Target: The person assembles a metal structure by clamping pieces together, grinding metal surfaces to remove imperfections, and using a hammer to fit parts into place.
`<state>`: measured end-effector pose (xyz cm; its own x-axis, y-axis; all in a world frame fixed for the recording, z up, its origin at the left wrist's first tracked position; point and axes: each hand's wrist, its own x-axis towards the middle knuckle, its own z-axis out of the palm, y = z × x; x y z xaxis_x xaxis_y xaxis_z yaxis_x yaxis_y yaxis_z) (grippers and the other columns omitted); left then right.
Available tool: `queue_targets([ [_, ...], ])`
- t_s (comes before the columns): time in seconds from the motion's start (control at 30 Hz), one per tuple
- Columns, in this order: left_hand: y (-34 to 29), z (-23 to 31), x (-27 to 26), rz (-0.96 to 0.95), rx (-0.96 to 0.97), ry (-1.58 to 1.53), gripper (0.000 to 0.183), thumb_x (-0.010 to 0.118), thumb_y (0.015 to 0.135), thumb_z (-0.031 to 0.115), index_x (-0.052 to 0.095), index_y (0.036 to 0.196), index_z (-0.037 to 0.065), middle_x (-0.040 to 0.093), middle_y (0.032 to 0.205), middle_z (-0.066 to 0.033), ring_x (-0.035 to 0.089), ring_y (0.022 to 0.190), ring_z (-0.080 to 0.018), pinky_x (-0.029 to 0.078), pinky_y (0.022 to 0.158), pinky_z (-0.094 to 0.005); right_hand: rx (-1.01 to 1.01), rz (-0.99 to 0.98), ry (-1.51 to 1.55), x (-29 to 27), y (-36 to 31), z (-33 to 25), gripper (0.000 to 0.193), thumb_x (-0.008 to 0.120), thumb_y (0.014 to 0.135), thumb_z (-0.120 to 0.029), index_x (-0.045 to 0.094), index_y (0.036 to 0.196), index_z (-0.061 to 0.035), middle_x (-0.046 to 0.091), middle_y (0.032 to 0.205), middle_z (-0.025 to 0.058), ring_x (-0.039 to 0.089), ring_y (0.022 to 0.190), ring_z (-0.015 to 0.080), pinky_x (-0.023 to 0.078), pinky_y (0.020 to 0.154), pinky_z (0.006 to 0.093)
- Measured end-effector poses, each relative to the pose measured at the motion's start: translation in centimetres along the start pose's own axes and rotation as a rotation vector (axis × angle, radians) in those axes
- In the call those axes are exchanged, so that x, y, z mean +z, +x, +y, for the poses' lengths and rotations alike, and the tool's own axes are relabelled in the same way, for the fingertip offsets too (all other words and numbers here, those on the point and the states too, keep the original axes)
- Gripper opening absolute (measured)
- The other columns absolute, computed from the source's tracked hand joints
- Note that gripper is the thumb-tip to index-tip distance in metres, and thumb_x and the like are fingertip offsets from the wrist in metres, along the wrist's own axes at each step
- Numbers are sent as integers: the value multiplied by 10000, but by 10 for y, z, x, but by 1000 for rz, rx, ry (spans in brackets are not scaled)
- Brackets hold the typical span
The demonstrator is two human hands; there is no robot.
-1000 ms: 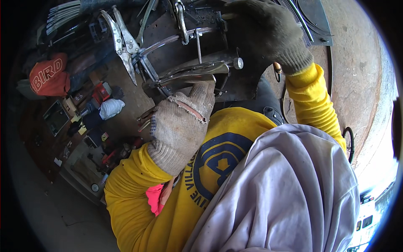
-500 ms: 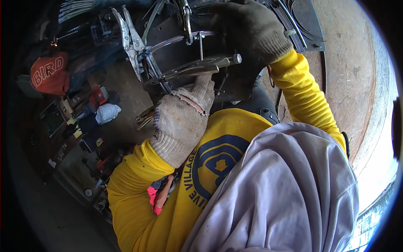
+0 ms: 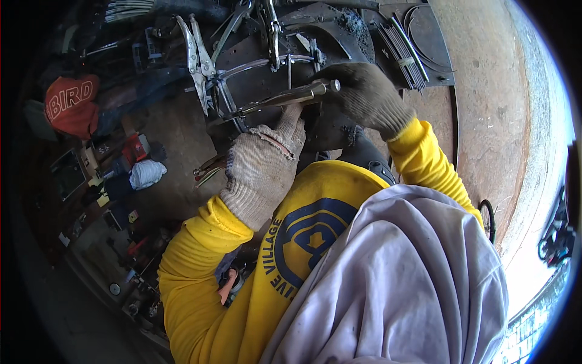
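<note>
My left hand (image 3: 264, 161), in a pale knitted glove with a torn strip across its back, is closed around locking pliers (image 3: 291, 97) with a round screw end. These lie across the near side of a frame of bent metal rods (image 3: 245, 68). My right hand (image 3: 367, 97), in a darker glove, is curled beside the screw end, close to the frame's right corner. What its fingers hold is hidden. Another pair of locking pliers (image 3: 197, 60) grips the frame's left corner, and a metal clamp (image 3: 271, 33) sits on its far bar.
A tied bundle of thin rods (image 3: 405, 57) and a coil of wire (image 3: 427, 36) lie on a dark plate at right. More rods (image 3: 129, 9) are at far left. An orange cloth (image 3: 71, 106) and a white bag (image 3: 147, 174) are lower left. Wooden boards (image 3: 491, 91) extend at right.
My right hand has come nearer and down from the far side of the frame to beside the pliers' screw end, uncovering the frame's right corner. My left hand keeps its hold.
</note>
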<state>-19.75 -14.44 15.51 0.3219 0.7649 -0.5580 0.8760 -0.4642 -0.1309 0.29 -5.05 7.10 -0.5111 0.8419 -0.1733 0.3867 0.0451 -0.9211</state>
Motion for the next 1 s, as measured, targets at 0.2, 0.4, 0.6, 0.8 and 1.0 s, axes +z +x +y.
queue_targets([
  [0.2,7,2,-2,125,12,100,468,565,860,163,610,1326,166,447,1532,-47,627,807,-202,536,680,-340,-99,-88,-155,10,33,24,313,668,868,-164,712,1156,-52,711,997,211,686,850,359,550,774,397],
  [0.4,4,2,-3,196,89,188,480,562,872,217,582,1347,151,526,1419,-72,623,900,-234,520,747,-392,-272,-203,-134,29,38,16,330,611,865,-127,681,1182,-69,693,975,189,679,860,323,573,771,396],
  [0.6,0,-1,2,391,172,140,435,565,854,186,629,1282,148,605,1309,-52,610,860,-221,509,750,-382,-500,-8,-348,48,30,27,252,557,919,-195,703,1065,-48,708,913,149,683,809,318,546,712,405],
  [0.8,-25,18,7,608,189,-100,447,651,833,210,628,1269,115,629,1255,-77,626,914,-259,512,790,-403,199,-92,475,31,-29,-13,284,628,875,-102,677,1151,-53,695,1043,143,669,942,332,557,836,376],
  [1.0,-34,45,29,870,157,-310,460,650,893,247,574,1310,68,647,1190,-107,654,956,-292,532,769,-430,-323,258,-130,51,-102,-13,385,578,825,75,657,1189,-23,621,924,43,595,765,145,507,694,284],
])
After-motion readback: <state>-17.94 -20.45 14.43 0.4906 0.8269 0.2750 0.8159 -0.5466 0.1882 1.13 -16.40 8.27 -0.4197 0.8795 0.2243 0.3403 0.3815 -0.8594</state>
